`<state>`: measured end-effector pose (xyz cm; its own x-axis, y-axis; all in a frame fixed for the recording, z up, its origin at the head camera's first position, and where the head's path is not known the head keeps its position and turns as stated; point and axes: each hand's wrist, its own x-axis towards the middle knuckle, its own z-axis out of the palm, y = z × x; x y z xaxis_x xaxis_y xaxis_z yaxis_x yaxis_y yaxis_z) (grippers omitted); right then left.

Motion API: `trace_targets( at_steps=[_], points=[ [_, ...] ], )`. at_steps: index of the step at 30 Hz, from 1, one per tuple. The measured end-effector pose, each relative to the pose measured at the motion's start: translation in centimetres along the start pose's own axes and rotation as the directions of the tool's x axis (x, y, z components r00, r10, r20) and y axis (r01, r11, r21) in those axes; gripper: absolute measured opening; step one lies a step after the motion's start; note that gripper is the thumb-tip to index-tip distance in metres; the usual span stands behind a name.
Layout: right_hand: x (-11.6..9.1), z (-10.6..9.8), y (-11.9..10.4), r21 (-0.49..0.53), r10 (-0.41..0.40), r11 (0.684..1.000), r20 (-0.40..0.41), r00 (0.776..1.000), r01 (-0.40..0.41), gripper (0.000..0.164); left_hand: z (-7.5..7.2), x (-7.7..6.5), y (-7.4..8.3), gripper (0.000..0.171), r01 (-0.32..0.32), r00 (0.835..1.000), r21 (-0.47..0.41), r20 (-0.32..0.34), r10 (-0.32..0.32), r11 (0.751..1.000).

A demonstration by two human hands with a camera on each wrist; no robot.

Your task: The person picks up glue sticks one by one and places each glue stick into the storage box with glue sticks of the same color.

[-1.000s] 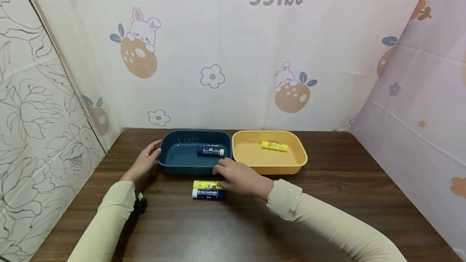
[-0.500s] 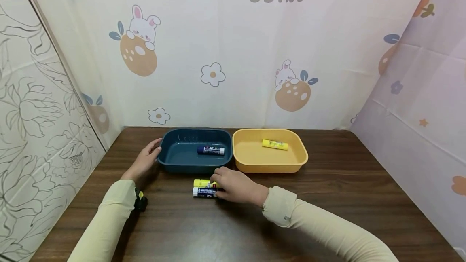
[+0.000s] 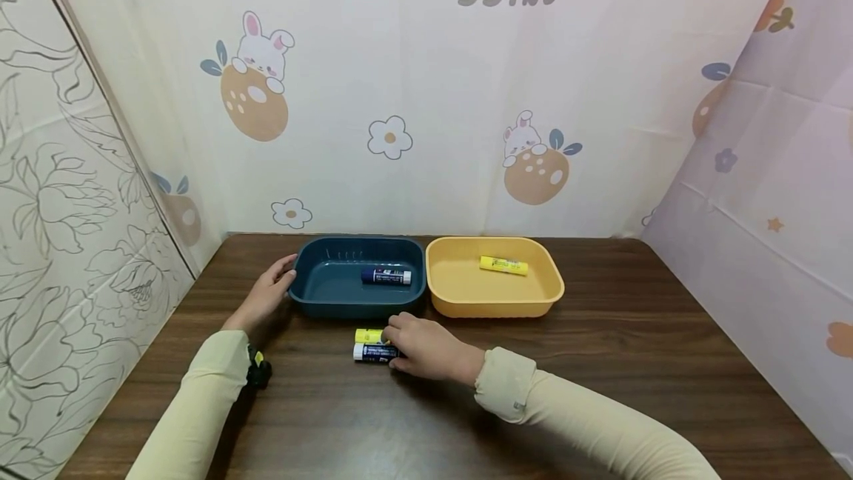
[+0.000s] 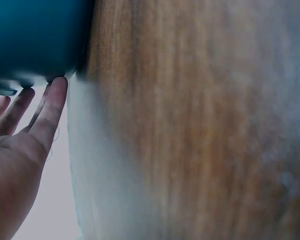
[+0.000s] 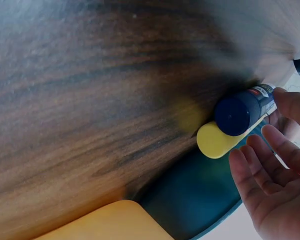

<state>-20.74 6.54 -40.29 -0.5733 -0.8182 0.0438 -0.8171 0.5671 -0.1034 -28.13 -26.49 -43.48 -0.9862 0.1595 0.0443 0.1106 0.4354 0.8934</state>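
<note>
Two glue sticks lie side by side on the table in front of the trays: a yellow glue stick (image 3: 369,335) and, nearer me, a navy glue stick (image 3: 375,352) with a white end. My right hand (image 3: 426,347) is over their right ends, hiding part of both. In the right wrist view, the thumb is at the side of the navy glue stick (image 5: 240,112), with the other fingers spread apart beyond the yellow glue stick (image 5: 213,141). My left hand (image 3: 266,291) touches the left wall of the dark blue tray (image 3: 353,310), fingers extended.
Another navy glue stick (image 3: 386,276) lies inside the blue tray. A yellow tray (image 3: 496,310) stands against that tray's right side, holding another yellow glue stick (image 3: 503,265). Behind the wooden table (image 3: 600,361) hangs a printed curtain (image 3: 426,95).
My right hand has moved nearer to me and slightly left, down over the right ends of the two glue sticks. The left hand stays at the blue tray.
</note>
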Motion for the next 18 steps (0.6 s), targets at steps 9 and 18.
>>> trace_targets(
  at_steps=[9, 18],
  points=[
    [0.12, 0.36, -0.26, -0.030, -0.007, 1.000, 0.010, 1.000, 0.007, 0.037, -0.01, -0.13, 0.07, 0.054, -0.006, 1.000, 0.000, 0.002, 0.006, 1.000],
    [0.15, 0.63, -0.41, -0.065, -0.017, 0.998, -0.016, 1.000, 0.016, 0.035, 0.02, -0.07, 0.10, 0.054, -0.007, 1.000, -0.007, 0.004, 0.007, 1.000]
  ],
)
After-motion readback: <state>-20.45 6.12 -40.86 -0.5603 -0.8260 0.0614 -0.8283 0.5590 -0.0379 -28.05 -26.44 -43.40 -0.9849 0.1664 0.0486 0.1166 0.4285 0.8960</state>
